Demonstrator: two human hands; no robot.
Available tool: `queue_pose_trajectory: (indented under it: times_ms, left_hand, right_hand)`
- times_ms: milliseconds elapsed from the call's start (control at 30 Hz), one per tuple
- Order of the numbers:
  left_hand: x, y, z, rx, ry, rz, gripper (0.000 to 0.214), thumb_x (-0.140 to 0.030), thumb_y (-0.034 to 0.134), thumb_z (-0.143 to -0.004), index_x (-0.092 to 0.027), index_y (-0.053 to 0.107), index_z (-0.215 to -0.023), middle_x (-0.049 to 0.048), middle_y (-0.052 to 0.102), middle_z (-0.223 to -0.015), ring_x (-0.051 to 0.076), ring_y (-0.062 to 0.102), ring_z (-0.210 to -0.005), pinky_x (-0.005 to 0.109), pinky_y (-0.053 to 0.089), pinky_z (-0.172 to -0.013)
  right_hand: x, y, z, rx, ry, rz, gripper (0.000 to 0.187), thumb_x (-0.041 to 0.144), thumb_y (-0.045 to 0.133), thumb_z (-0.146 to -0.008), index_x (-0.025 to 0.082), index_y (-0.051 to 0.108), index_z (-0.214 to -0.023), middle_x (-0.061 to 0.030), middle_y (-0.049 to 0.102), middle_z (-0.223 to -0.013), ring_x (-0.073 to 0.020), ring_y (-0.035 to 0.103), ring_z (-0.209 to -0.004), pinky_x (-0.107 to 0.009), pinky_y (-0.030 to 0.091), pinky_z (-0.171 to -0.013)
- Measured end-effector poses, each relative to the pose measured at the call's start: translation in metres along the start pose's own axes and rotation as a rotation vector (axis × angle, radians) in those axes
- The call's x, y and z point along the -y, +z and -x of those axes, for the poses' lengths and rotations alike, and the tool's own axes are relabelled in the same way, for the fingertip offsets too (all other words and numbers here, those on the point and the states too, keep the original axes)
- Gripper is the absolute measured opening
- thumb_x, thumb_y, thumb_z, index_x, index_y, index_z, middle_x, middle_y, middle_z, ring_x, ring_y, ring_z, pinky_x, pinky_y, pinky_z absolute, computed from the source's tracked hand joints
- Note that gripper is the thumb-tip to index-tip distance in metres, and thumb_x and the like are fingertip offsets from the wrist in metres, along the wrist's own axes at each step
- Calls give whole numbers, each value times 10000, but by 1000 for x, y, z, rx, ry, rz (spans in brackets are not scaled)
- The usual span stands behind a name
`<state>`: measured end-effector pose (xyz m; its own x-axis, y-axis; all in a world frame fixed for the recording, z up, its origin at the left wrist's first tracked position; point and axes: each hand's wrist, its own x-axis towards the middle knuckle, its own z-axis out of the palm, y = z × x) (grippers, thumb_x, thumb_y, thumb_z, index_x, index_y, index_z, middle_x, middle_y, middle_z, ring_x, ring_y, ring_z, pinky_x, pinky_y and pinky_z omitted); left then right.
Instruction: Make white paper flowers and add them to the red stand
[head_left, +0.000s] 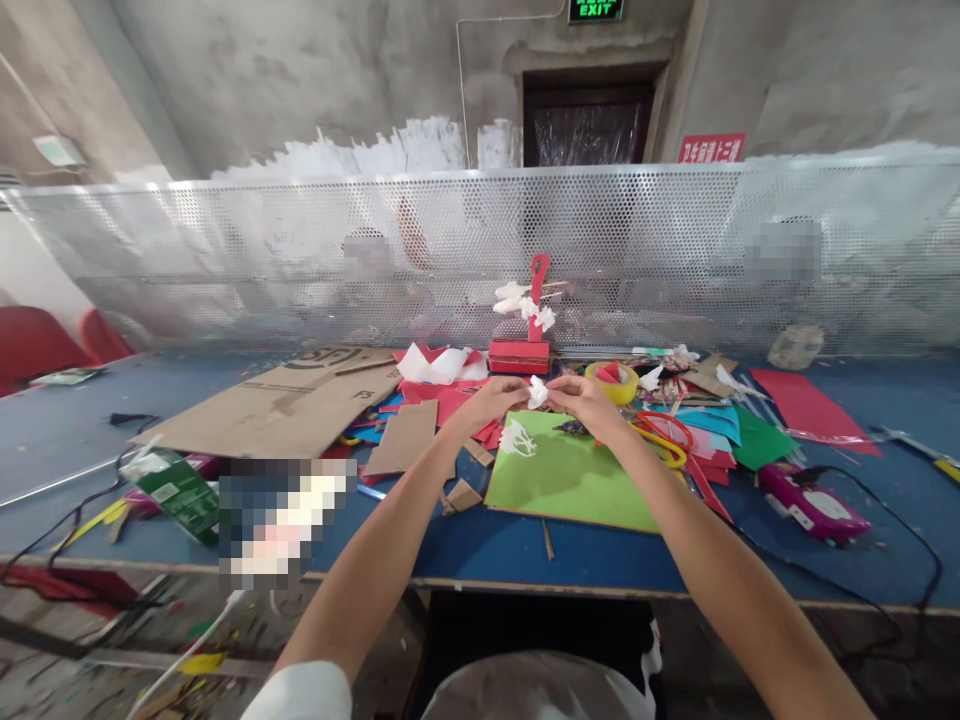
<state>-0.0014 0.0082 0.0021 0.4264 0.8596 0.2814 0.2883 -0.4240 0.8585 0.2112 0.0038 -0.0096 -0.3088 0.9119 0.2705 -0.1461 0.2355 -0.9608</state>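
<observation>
Both my hands meet over the far edge of a green card sheet [577,475] on the blue table [480,545]. My left hand [491,397] and my right hand [581,395] each pinch a small white crumpled paper piece [537,391] held between them. Another white paper bit [517,438] lies on the green sheet just below. Behind my hands stands a red craft model [527,340] on a red box base, with white paper tufts on its sticks.
Brown cardboard sheets [292,405] lie at left, with a green packet [176,490]. Red, blue and green paper scraps, a yellow tape roll [615,382], orange-handled scissors [664,435] and a purple glue gun [814,500] with black cable lie at right. A perforated metal screen [480,250] closes the back.
</observation>
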Motion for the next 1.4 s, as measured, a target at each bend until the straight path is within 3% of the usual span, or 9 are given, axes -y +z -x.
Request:
queue_pose_trajectory:
  times_ms: [100, 167, 267, 400, 600, 733, 867, 1033, 1400]
  left_hand:
    - [0, -9, 5, 3, 11, -263, 276, -337, 532, -856, -125, 684, -946, 62, 666, -815, 145, 590, -705, 242, 444, -645]
    - [2, -14, 8, 71, -4, -486, 271, -226, 545, -823, -144, 685, -1040, 70, 692, -938, 165, 627, -810, 239, 462, -703]
    - [9, -15, 11, 204, -100, -705, 432, -82, 529, -755, -185, 667, -1151, 64, 701, -1054, 175, 650, -909, 219, 467, -731]
    - [17, -12, 9, 206, -115, -837, 326, -119, 519, -789, -208, 719, -1031, 48, 719, -976, 164, 652, -854, 211, 448, -697]
    - [26, -15, 4, 41, -12, -686, 143, -209, 608, -737, -177, 720, -821, 69, 714, -841, 176, 637, -740, 220, 421, -630]
    - [24, -15, 3, 7, -24, -612, 82, -228, 632, -702, -196, 690, -751, 47, 692, -759, 174, 617, -682, 225, 409, -617]
    - [18, -13, 5, -34, -67, -608, 106, -257, 630, -718, -186, 670, -785, 38, 675, -759, 159, 596, -664, 224, 392, -602]
    - [12, -12, 7, -24, 9, -471, 167, -280, 593, -778, -163, 654, -880, 21, 659, -728, 143, 575, -636, 221, 385, -587]
    - [9, -7, 5, -51, 83, -383, 214, -322, 580, -821, -139, 690, -809, 19, 639, -687, 121, 538, -610, 210, 366, -571]
  right_hand:
    - [-1, -3, -2, -38, -1, -113, 277, 322, 846, -620, 210, 726, -844, -19, 728, -802, -149, 678, -715, -277, 565, -727]
    - [-1, -4, -3, -63, 7, -179, 291, 314, 866, -582, 212, 719, -812, -14, 729, -832, -154, 684, -752, -292, 575, -774]
    - [-1, -5, -4, -67, 13, -224, 287, 304, 874, -574, 208, 712, -790, -9, 723, -852, -159, 693, -809, -311, 576, -849]
    - [-1, -5, -5, -61, 10, -237, 255, 291, 869, -584, 210, 720, -775, -9, 723, -867, -165, 701, -864, -307, 566, -906]
    - [-3, -9, -7, -69, 28, -267, 260, 294, 877, -586, 213, 736, -789, -21, 744, -911, -190, 705, -907, -334, 568, -936]
    - [-5, -12, -8, -93, 29, -241, 301, 331, 873, -594, 219, 741, -840, -32, 746, -925, -198, 707, -893, -347, 579, -914]
    - [-6, -13, -8, -110, 23, -224, 332, 364, 883, -571, 223, 743, -836, -40, 748, -907, -206, 706, -876, -356, 582, -898]
    - [-5, -11, -9, -124, 7, -223, 309, 347, 892, -555, 234, 748, -805, -45, 746, -895, -226, 709, -882, -376, 581, -897]
    - [-5, -7, -7, -109, -67, -161, 321, 373, 843, -613, 202, 723, -858, -48, 744, -924, -192, 698, -875, -357, 562, -904]
